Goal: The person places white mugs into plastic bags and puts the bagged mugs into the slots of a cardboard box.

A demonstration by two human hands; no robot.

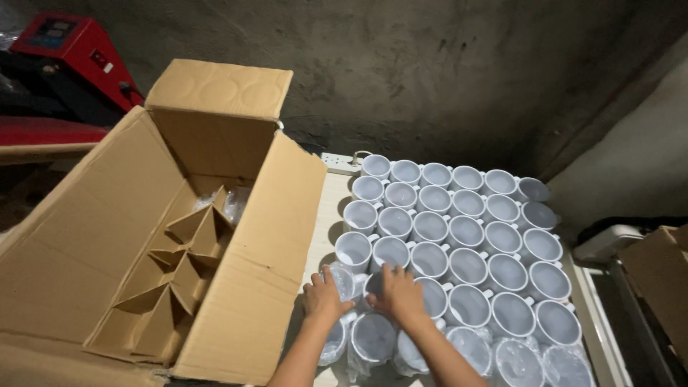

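Observation:
Many white mugs stand upright in tight rows on a pale table. Those in the nearest row are wrapped in clear plastic. My left hand rests on a plastic-wrapped mug at the near left corner of the group. My right hand lies flat, fingers spread, over the rim of a mug beside it. A large open cardboard box stands to the left of both hands.
The box holds cardboard dividers and a few wrapped mugs at its far end. A red machine is at the back left. Another cardboard box and a white object sit at the right. A rough wall rises behind.

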